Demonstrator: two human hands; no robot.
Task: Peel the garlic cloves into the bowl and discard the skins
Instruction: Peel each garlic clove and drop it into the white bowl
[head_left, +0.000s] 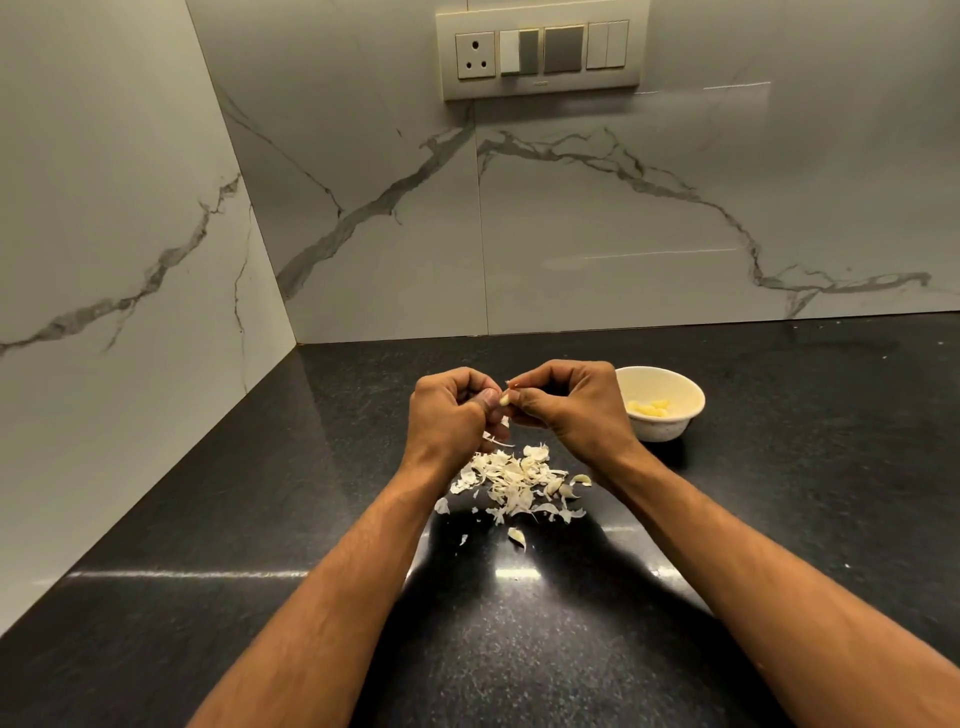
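Note:
My left hand (449, 410) and my right hand (569, 402) meet above the black counter, fingers curled, both pinching one small garlic clove (504, 399). A strip of skin sticks up from the clove by my right fingertips. Below the hands lies a pile of white garlic skins (514, 480), with a few unpeeled cloves (582, 479) at its right edge and one more clove (517, 537) nearer me. A white bowl (670, 415) stands just right of my right hand, with several peeled yellowish cloves (648, 409) inside.
The black speckled counter (779, 493) runs into a corner of white marble walls at the left and back. A switch panel with a socket (540, 52) is mounted on the back wall above the hands.

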